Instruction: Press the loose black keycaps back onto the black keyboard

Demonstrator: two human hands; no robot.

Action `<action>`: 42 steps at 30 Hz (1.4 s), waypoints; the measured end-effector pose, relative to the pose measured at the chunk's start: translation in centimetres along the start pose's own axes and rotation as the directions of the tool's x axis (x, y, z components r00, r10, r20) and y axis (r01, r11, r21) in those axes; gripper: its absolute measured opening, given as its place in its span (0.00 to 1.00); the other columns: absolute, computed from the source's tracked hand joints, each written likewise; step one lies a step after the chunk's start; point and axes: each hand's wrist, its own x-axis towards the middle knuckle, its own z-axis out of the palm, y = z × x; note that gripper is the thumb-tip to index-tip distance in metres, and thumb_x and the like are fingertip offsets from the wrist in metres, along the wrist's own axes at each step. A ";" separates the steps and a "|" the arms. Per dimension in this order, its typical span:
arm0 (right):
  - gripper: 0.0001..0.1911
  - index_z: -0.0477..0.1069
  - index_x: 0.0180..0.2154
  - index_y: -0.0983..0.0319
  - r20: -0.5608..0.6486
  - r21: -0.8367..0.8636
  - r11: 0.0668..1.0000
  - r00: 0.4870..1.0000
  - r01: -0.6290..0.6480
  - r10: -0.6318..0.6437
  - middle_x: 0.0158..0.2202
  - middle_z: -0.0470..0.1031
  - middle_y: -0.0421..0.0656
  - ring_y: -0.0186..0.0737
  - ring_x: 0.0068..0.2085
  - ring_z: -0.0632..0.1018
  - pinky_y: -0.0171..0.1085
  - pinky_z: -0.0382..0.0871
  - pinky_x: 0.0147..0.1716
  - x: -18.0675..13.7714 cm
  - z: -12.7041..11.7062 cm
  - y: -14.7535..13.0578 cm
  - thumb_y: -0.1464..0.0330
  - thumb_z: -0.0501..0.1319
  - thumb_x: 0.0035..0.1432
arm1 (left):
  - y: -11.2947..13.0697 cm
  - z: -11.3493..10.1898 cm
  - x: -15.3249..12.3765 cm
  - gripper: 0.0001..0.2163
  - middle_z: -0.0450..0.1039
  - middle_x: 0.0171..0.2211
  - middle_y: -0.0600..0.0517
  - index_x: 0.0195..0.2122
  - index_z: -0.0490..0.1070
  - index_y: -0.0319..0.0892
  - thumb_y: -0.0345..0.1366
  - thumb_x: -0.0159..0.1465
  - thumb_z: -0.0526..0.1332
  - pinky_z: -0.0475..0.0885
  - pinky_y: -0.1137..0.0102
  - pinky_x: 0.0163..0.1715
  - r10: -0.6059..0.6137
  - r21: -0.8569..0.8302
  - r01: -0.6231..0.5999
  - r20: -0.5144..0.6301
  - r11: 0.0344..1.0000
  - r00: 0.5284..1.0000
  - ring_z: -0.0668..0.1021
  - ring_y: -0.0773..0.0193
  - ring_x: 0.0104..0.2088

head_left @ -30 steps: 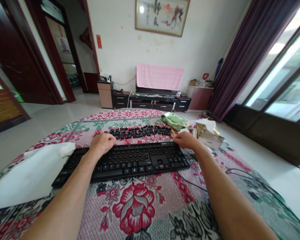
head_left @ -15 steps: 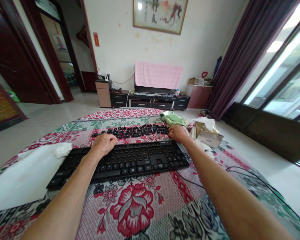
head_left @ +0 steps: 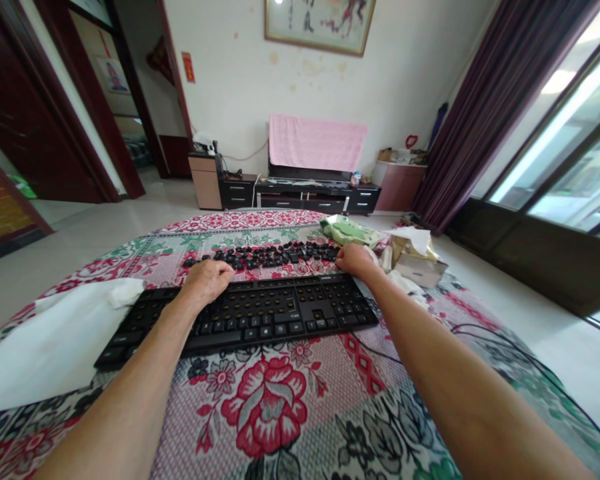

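Note:
A black keyboard (head_left: 273,333) lies across the flowered tablecloth, with its lower keys in place and bare key sockets over most of its upper part. Behind it a long heap of loose black keycaps (head_left: 275,256) is spread out. My left hand (head_left: 207,280) hovers over the keyboard's back edge, near the heap's left end, its fingers curled closed. At the heap's right end is my right hand (head_left: 354,260), thumb and fingers pinched together beside the caps. Whatever either hand holds, if anything, is hidden.
White paper (head_left: 45,340) with a crumpled tissue (head_left: 126,293) lies to the left. A green packet (head_left: 350,230) and a tissue box (head_left: 417,260) stand at the back right. A black cable (head_left: 525,360) runs along the right side.
The view has tipped down slightly, so the room sits higher in the picture. Both hands stay in nearly the same places, still closed; no keycap visibly moves.

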 end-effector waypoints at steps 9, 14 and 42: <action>0.14 0.74 0.32 0.64 -0.030 0.013 1.000 1.000 -0.004 0.005 0.33 0.75 0.49 0.42 0.35 0.74 0.34 0.64 0.30 -0.6 -0.5 0.0 0.65 0.56 0.44 | 1.1 -0.6 -0.1 0.13 0.76 0.31 0.54 0.30 0.74 0.46 0.41 0.53 0.51 0.65 0.72 0.34 0.095 -0.095 -0.109 -0.143 0.989 0.985 0.75 0.60 0.33; 0.12 0.75 0.27 0.62 -0.074 0.086 0.995 0.997 0.045 -0.039 0.25 0.74 0.45 0.40 0.29 0.73 0.33 0.63 0.27 -1.7 -1.7 0.8 0.64 0.58 0.41 | 2.3 -0.9 -0.3 0.12 0.76 0.31 0.54 0.30 0.74 0.46 0.40 0.54 0.51 0.65 0.73 0.35 0.184 -0.115 -0.205 -0.175 0.972 0.967 0.75 0.62 0.33; 0.15 0.74 0.37 0.59 -0.149 0.095 0.899 0.899 0.427 -0.411 0.34 0.76 0.41 0.37 0.35 0.75 0.30 0.65 0.34 -1.2 -0.8 -4.0 0.71 0.56 0.45 | 1.7 0.6 -0.3 0.12 0.76 0.28 0.56 0.30 0.74 0.46 0.40 0.53 0.52 0.65 0.74 0.33 -0.041 -0.270 -0.013 -0.194 0.963 0.980 0.75 0.64 0.30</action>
